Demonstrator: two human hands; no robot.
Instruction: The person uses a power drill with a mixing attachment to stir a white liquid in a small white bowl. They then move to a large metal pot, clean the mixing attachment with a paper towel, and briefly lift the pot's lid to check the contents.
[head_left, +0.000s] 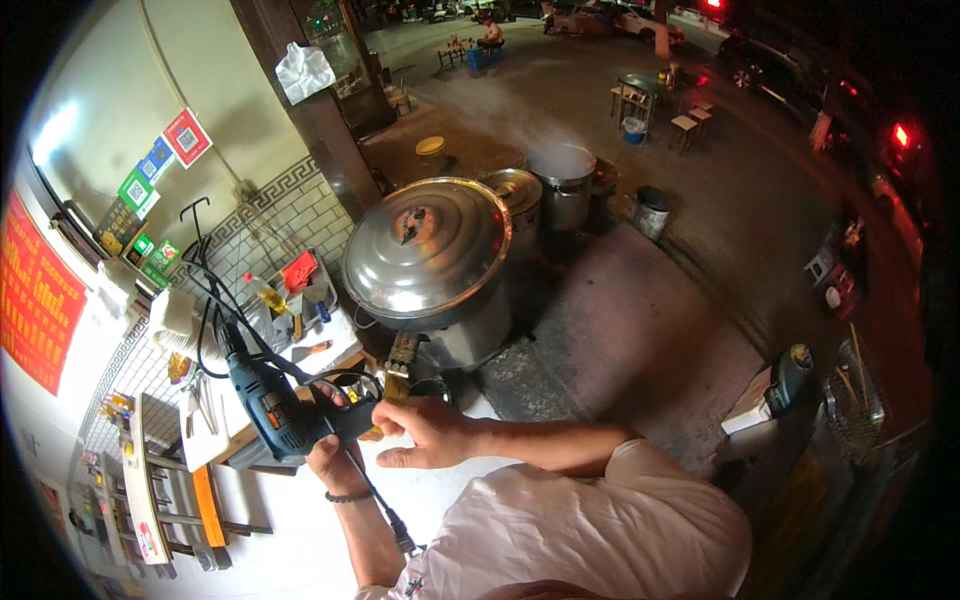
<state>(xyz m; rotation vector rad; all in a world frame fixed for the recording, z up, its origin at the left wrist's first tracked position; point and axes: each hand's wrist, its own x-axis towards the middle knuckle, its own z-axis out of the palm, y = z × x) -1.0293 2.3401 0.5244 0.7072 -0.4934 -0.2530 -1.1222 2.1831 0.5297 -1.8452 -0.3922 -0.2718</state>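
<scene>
My left hand (334, 457), with a dark bead bracelet at the wrist, grips a dark blue corded power drill (274, 409) around its rear and handle. The chuck (232, 341) points away from me, towards the wall. Beyond it stands a dark metal rod with a bent end (196, 214); whether the chuck holds it I cannot tell. A black power cord (214, 277) loops over the drill, and a cord end with a plug (397, 529) hangs below my left hand. My right hand (435, 431) is at the handle's end, its thumb apart from its bent fingers.
A large lidded steel pot (427, 251) stands ahead, with a steaming pot (562, 169) behind it. On the left, a white worktop (334, 341) holds an oil bottle (270, 295), a metal tray and utensils. Farther left is a narrow table (142, 480). Stools (685, 124) stand outside.
</scene>
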